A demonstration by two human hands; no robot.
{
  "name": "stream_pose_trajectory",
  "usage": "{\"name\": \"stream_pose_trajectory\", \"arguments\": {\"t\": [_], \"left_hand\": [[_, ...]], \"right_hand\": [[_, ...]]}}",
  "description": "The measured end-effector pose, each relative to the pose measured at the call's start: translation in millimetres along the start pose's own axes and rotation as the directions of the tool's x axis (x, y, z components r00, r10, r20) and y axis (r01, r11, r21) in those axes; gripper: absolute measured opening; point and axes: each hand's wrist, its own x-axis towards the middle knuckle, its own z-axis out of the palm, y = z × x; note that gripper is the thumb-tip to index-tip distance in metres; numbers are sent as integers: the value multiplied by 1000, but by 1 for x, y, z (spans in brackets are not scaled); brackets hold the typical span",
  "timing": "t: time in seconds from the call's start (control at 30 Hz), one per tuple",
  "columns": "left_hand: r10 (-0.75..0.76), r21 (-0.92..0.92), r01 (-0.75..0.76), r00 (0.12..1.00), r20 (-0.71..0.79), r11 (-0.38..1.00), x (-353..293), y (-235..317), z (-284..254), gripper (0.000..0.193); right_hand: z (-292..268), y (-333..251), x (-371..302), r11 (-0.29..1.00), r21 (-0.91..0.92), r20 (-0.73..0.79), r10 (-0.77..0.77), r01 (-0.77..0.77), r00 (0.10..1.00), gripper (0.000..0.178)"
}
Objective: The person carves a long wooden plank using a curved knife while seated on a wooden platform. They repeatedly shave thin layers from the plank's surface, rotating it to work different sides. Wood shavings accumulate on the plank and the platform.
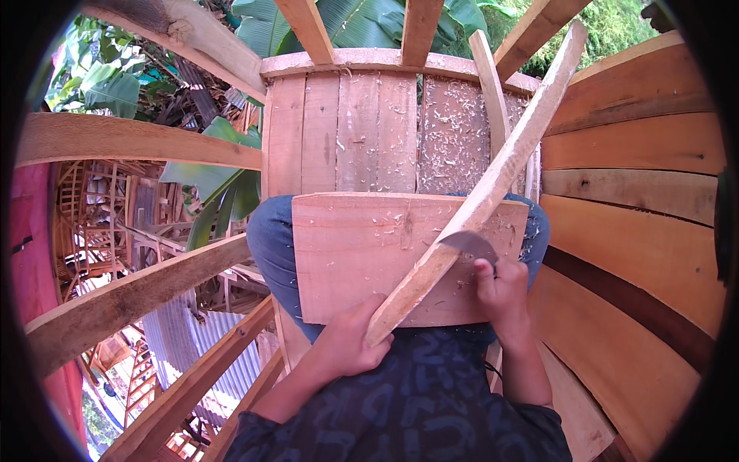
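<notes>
A long, rough strip of wood [493, 175] runs slantwise from my lap up to the far right. Around its near end my left hand [352, 339] is closed. My right hand [501, 296] is a fist on the right, thumb up, gripping a knife whose dark, curved blade [471, 245] lies against the strip's right side; the knife's handle is hidden in my fingers. Beneath the strip a flat wooden board [350, 254] rests across my thighs, with some shavings on it.
Pale shavings lie scattered over the plank floor [358, 131] ahead. Another narrow wood strip [490, 92] leans at the far right. A plank wall [631, 192] stands to my right. Open wooden rails [138, 142] line the left, with corrugated metal sheets [196, 339] below and banana leaves [346, 31] beyond.
</notes>
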Motion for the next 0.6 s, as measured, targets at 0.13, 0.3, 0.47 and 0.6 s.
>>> {"name": "stream_pose_trajectory", "arguments": {"t": [0.13,0.3,0.47,0.6], "left_hand": [[88,30,-87,996,-27,996,-2,-9,1,53],[22,0,-22,1000,-21,1000,1,1,-1,52],[-13,30,14,999,-32,999,-1,2,3,48],[-5,29,7,997,-76,1000,0,5,8,48]], "right_hand": [[1,-27,-13,988,62,157,-152,144,976,54],[-4,-6,2,997,63,103,41,-47,994,54],[-2,-18,-13,995,75,103,61,-69,993,55],[-12,-8,-2,985,72,57,152,-156,987,54]]}}
